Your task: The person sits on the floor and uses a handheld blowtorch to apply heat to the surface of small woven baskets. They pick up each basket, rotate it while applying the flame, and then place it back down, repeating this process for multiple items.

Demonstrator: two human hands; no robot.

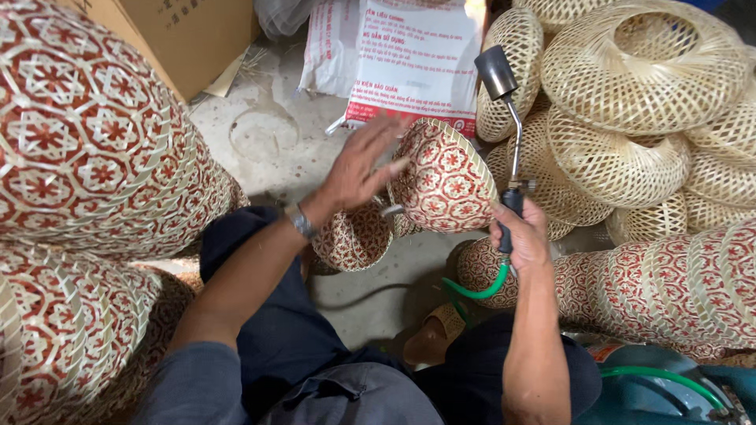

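The basket is touched by the spread fingers of the left hand; the torch is gripped in the right hand, just beside it.

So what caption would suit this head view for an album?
Left hand touching a red patterned woven basket, right hand gripping a gas torch, beside stacked pale baskets.

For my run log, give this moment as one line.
left hand: open, touching red-patterned basket | right hand: gripping torch, green hose | plain baskets right

Red-patterned woven basket, upright gas torch
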